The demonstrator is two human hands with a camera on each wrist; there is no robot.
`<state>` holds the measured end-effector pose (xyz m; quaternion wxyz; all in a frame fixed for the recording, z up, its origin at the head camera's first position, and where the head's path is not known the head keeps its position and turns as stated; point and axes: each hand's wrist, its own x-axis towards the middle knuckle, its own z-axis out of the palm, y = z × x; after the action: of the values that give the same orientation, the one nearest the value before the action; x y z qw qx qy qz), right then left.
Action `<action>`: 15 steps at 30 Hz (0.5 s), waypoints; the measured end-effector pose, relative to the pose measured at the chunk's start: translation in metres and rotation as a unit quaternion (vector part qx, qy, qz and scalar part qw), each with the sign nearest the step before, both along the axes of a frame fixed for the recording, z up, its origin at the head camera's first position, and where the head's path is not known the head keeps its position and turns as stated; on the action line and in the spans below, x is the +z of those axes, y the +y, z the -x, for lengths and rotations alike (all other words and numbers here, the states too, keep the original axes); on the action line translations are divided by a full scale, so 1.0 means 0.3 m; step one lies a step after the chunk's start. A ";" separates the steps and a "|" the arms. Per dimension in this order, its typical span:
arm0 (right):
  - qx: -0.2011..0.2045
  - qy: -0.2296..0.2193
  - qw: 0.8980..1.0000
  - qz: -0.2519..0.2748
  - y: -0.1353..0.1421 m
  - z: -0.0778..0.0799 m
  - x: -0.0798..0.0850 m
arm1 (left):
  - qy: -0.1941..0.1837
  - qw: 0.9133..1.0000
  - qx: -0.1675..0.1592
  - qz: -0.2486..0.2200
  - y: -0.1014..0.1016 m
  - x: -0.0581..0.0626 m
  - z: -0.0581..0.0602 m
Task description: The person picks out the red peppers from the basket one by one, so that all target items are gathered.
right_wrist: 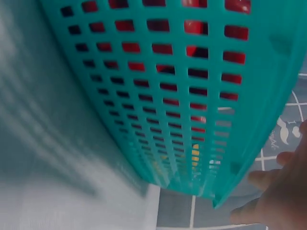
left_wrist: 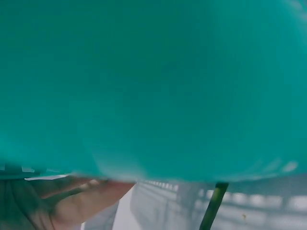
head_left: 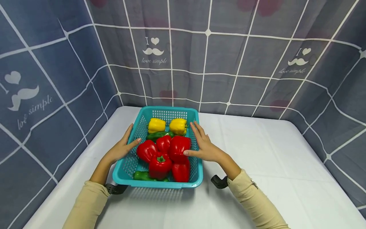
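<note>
A turquoise plastic basket (head_left: 128,182) with perforated walls stands on the white table. Inside lie several red bell peppers (head_left: 161,164), two yellow bell peppers (head_left: 178,126) and long green peppers (head_left: 143,175). My left hand (head_left: 121,149) is at the left rim, fingers straight along the outside and thumb reaching over the edge. In the left wrist view, the basket's side fills most of the picture and partly hides that hand (left_wrist: 86,203). Over the right rim my right hand (head_left: 207,149) spreads its straight fingers, the thumb overlapping a red pepper. No pepper is in either hand.
A white cloth (head_left: 266,159) covers the table. Grey-blue checked fabric with white lines (head_left: 188,54) hangs behind and along both sides. Beneath each wrist sits a black strap-on mount (head_left: 219,182), close to the tabletop.
</note>
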<state>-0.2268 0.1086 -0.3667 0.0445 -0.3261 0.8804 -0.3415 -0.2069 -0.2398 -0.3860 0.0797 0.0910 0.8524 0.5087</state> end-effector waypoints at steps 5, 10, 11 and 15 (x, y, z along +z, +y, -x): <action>0.025 0.008 0.999 0.028 -0.017 0.004 -0.016 | 0.001 1.000 0.009 0.003 0.002 -0.003 0.000; 0.025 0.004 0.998 0.052 -0.025 0.006 -0.033 | 0.005 1.000 0.002 -0.009 0.007 0.005 0.002; 0.023 0.002 0.998 0.054 -0.025 0.006 -0.038 | 0.004 1.000 0.000 -0.012 0.009 0.006 0.001; 0.022 -0.002 0.998 0.060 -0.032 0.003 -0.054 | -0.001 1.000 0.000 -0.017 0.005 0.003 -0.005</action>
<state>-0.2278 0.0988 -0.3830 0.0342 -0.3464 0.8511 -0.3929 -0.2055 -0.2383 -0.3851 0.0793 0.0914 0.8433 0.5236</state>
